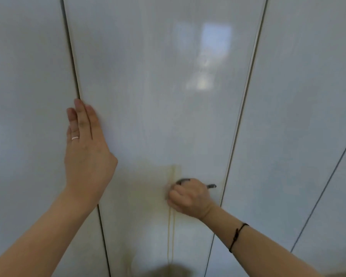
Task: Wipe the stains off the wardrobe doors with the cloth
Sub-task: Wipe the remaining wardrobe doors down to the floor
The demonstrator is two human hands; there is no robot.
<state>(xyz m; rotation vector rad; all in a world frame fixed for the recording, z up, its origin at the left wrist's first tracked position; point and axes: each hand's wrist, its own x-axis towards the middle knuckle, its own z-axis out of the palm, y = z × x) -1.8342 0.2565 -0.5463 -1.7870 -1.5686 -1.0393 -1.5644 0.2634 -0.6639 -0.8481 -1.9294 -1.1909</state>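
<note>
1. My left hand [86,148] lay flat on the glossy white middle wardrobe door [148,76], its grip spread near the door's left edge.
2. My right hand [190,196] had its grip curled round what I took for the pale blurred cloth [168,193], just beside the dark metal handle [211,186].
3. A yellowish vertical streak [171,226] ran above and below that hand, so I judged the wiping far from finished.

A home bedroom or dressing area: tall glossy white wardrobe doors [158,96], window glare on them.
</note>
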